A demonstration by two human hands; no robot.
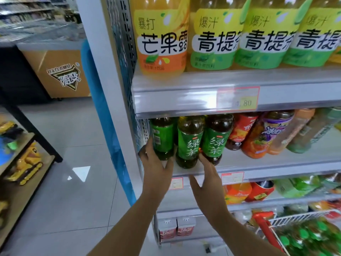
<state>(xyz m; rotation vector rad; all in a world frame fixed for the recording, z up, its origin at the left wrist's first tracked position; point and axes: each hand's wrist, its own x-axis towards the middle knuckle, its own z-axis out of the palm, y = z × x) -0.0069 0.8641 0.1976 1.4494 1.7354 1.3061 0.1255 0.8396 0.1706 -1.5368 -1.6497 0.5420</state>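
Green tea bottle (162, 139) — cap hidden behind shelf edge (175, 100)

Our stock: one left forearm (129, 220) and one right forearm (236, 228), both bare along all the length we see, slim, tapering to the wrist. One left hand (156, 163), one right hand (207, 179), bare likewise. Fingers (204, 159) long and narrow, one thumb showing per hand.

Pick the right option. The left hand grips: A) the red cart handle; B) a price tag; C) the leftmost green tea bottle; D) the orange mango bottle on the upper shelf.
C: the left hand curls round the lower part of the leftmost green tea bottle, which stands on the middle shelf.
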